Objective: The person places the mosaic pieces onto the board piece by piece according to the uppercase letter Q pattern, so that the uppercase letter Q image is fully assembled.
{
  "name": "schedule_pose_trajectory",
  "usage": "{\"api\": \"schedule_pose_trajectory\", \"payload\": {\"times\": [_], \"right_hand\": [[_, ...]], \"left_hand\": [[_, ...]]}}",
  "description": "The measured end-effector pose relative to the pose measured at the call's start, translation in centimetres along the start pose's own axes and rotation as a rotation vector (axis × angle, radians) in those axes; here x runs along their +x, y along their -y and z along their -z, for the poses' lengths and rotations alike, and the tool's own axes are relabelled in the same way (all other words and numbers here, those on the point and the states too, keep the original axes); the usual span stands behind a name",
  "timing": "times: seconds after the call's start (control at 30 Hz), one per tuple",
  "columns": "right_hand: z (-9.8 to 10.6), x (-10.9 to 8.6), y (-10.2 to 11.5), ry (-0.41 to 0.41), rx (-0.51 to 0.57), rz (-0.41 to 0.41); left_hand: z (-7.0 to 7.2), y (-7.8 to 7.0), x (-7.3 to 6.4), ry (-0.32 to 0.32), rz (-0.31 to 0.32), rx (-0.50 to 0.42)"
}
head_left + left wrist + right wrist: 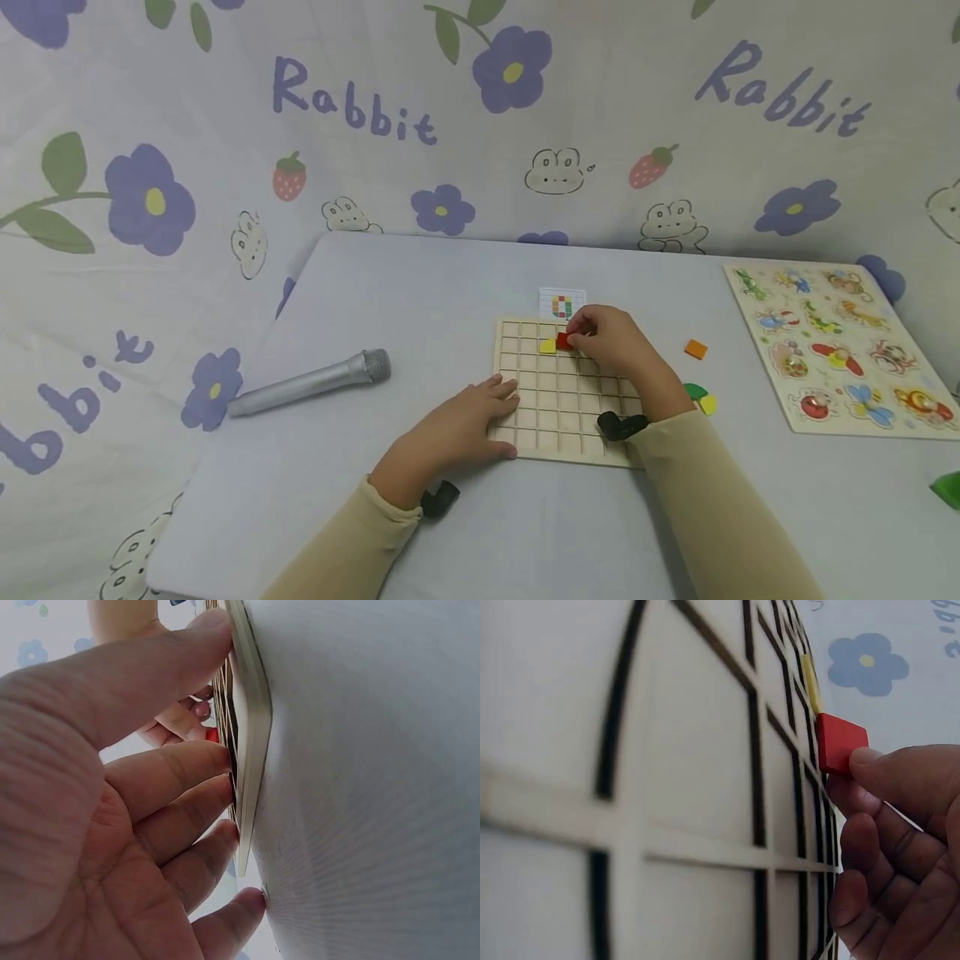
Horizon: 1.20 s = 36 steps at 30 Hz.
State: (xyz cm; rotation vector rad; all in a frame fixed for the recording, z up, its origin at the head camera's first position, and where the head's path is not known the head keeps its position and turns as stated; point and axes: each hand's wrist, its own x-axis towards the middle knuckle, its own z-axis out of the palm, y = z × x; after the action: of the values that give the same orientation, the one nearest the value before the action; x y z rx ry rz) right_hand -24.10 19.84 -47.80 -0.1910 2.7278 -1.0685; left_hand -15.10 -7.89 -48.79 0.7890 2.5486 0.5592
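Observation:
A square wooden grid board (547, 407) lies on the white table. My right hand (613, 337) pinches a red square tile (841, 741) between thumb and finger, near the board's far edge. Directly to the left of the red tile, a yellow tile (548, 346) sits in the grid. My left hand (459, 427) rests at the board's left edge, fingers spread and relaxed. In the left wrist view, its thumb and several fingertips touch the board's rim (255, 727). A small white card (551, 294) with a coloured square pattern lies just beyond the board.
A grey microphone (315, 385) lies to the left. Right of the board are an orange tile (696, 348), a green piece (695, 391) and a yellow piece (708, 405). A picture puzzle board (780, 400) is farther right, with a green object (948, 490) near the frame's edge.

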Motion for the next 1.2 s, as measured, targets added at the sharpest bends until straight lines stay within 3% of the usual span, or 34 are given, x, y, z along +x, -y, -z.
{"api": "schedule_pose_trajectory", "payload": {"times": [0.37, 0.77, 0.97, 1.2], "right_hand": [[-0.1, 0.2, -0.2, 0.058, -0.016, -0.038], [-0.1, -0.3, -0.3, 0.034, -0.058, -0.018], [3.2, -2.6, -1.8, -0.055, -0.048, -0.027], [8.6, -7.1, -6.4, -0.1, -0.138, -0.143]], "left_hand": [[0.2, -0.1, -0.2, 0.0, -0.007, -0.007], [0.2, -0.4, -0.2, -0.001, -0.003, -0.017], [0.0, -0.4, 0.0, 0.007, 0.01, -0.016], [-0.1, -0.2, 0.1, 0.003, 0.011, -0.013]]}}
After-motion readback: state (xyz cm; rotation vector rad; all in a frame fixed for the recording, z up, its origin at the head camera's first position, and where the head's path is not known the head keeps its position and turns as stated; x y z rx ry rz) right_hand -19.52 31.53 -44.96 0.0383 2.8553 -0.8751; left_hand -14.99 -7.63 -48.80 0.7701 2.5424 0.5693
